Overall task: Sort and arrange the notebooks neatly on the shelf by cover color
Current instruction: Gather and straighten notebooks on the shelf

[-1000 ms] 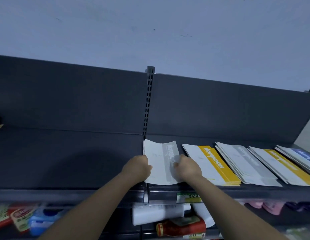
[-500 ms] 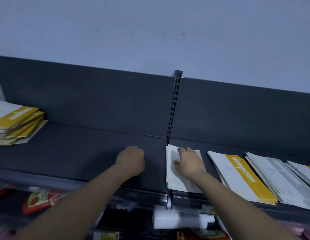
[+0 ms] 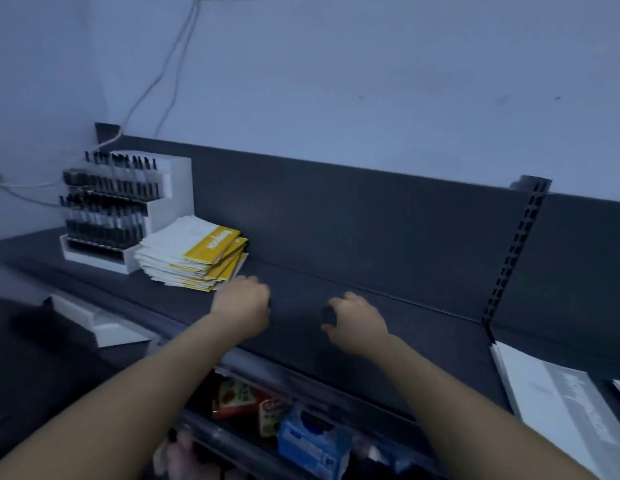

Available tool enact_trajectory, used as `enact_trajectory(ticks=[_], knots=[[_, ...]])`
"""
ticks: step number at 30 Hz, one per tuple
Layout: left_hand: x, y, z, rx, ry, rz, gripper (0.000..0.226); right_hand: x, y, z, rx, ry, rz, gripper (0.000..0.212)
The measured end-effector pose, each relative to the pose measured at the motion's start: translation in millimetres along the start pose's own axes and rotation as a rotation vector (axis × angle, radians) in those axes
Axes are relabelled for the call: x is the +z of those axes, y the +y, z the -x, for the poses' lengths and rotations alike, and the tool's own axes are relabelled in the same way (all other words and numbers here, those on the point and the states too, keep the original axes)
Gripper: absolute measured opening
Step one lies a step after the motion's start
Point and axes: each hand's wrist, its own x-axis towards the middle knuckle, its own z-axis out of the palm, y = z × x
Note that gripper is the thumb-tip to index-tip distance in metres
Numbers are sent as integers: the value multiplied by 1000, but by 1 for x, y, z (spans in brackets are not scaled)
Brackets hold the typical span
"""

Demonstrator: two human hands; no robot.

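Under the dark shelf [image 3: 388, 258], blurry packets [image 3: 239, 400] are hard to make out; far right of the yellow notebook stack [image 3: 194, 259], a grey notebook [image 3: 557, 403] is cut off. Just beside that stack, the left hand [image 3: 241, 303] is a fist and the right hand [image 3: 357, 322] curls loosely, both empty.

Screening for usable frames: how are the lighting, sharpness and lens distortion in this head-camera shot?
Head view: dim, bluish light; left hand and right hand motion-blurred, fingers indistinct; snack packets below smeared; yellow notebook stack and pen display comparatively sharp; shelf edges slightly bowed by the wide-angle lens.
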Motion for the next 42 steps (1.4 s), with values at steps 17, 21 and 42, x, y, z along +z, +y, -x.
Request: enact_trajectory(ticks=[17, 21, 42], knots=[[25, -197, -45, -182, 42, -3, 31, 34, -173, -152, -110, 24, -182, 29], [33, -213, -72, -234, 51, -5, 31, 39, -186, -190, -105, 43, -243, 34], [54, -258, -150, -475, 23, 417, 44, 39, -204, -281, 54, -72, -313, 49]])
